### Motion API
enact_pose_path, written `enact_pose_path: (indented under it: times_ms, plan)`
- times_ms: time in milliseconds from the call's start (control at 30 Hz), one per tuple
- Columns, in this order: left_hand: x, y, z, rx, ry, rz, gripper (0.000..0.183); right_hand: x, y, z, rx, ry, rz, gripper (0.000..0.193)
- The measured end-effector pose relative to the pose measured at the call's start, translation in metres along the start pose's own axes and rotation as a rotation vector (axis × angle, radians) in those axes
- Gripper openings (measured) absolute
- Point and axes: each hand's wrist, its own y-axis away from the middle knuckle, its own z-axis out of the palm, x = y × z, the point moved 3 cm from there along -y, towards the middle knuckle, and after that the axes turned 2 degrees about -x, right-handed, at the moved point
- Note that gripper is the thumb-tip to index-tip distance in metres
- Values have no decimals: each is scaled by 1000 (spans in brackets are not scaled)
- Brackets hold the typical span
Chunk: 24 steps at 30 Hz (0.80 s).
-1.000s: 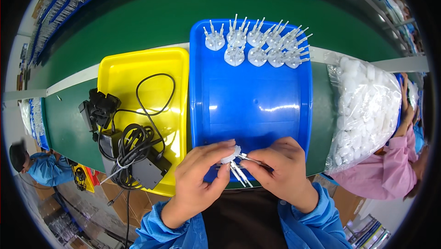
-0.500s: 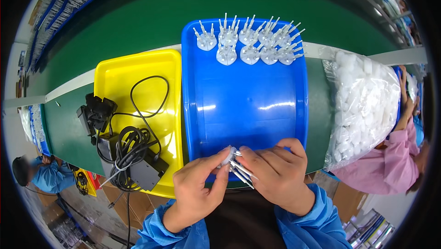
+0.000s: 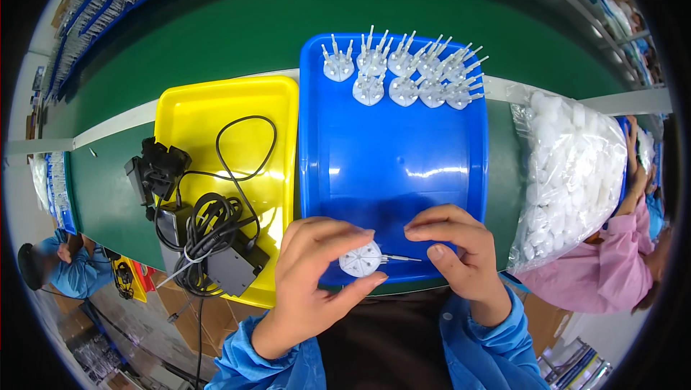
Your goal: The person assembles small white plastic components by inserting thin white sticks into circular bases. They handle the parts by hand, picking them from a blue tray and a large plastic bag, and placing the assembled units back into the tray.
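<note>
Between the thumb and fingers of my left hand (image 3: 311, 275) sits a round white plastic piece with thin pins (image 3: 360, 260). Its flat, ribbed face is turned up and its pins point right. My right hand (image 3: 461, 249) is apart from it, just to the right, with fingers parted and nothing in them. Both hands are over the near edge of a blue tray (image 3: 396, 145). Along that tray's far side stand several similar white pieces (image 3: 368, 90) in two rows, their pins sticking up.
Left of the blue tray is a yellow tray (image 3: 194, 98) with a coiled black cable (image 3: 216, 228) and black devices (image 3: 162, 167). A clear bag of white plastic parts (image 3: 572, 181) lies at right. Beside it is a person in a pink sleeve (image 3: 622, 253); another person (image 3: 79, 275) is far left.
My right hand has let go of the white piece's pins and moved right, fingers parting. The piece has turned in my left hand, so its flat face now shows.
</note>
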Motion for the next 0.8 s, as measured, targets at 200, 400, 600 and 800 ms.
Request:
enact_pose_path:
  times_ms: [200,400,600,800]
  plan:
    - [6,7,12,-3,-157,185,52,-15,-1,21,-52,-107,102,33]
    - [8,6,11,8,-127,169,52,-8,4,20,-33,-271,93,30]
    - [8,7,15,3,-209,236,54,-5,5,19,-38,-305,103,30]
    - [8,6,15,3,-182,205,55,-3,8,20,-10,-316,113,29]
